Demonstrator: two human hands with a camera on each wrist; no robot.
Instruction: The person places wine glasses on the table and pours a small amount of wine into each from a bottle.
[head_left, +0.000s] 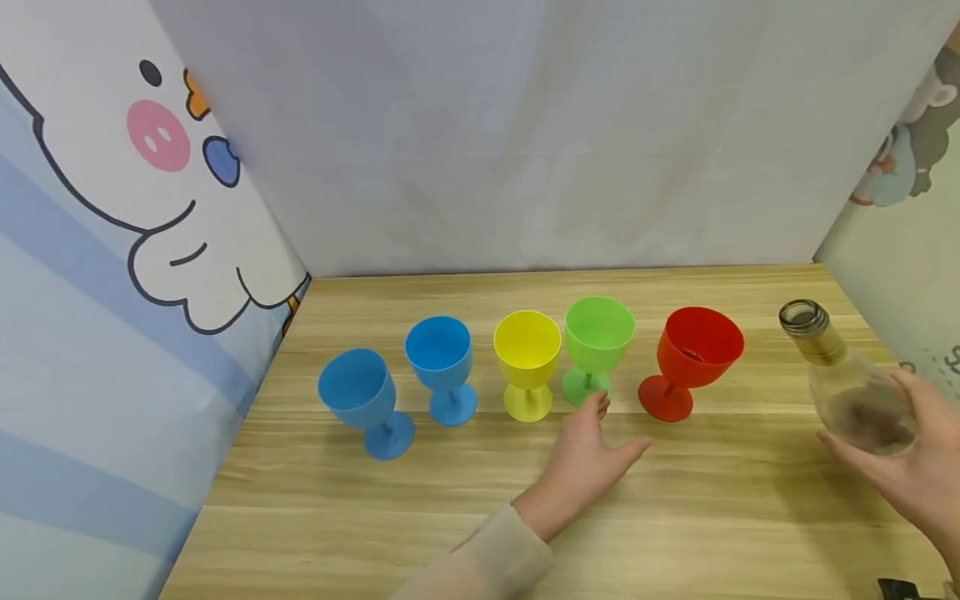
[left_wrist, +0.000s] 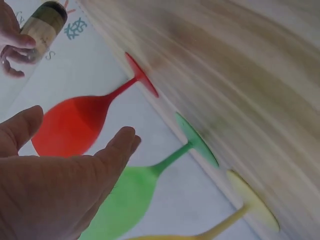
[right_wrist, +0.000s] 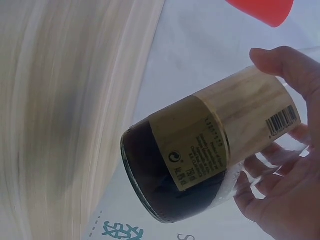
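My right hand (head_left: 926, 462) holds a clear glass bottle (head_left: 851, 383) above the table at the right; its mouth is uncapped. In the right wrist view, dark liquid (right_wrist: 165, 185) lies in the bottle's lower part, behind a gold-and-cream label (right_wrist: 220, 135). My left hand (head_left: 581, 458) reaches in with fingers extended and thumb spread, just in front of the green goblet (head_left: 598, 333); whether it touches the base cannot be told. To its right stands a red goblet (head_left: 697, 350), with a small dark patch inside. The left hand holds nothing.
Left of the green goblet stand a yellow goblet (head_left: 527, 350) and two blue goblets (head_left: 440, 354), all in a loose row on the wooden table (head_left: 315, 525). A pale cloth wall (head_left: 525, 150) rises behind. A cartoon-printed panel (head_left: 90, 333) bounds the left side, another the right.
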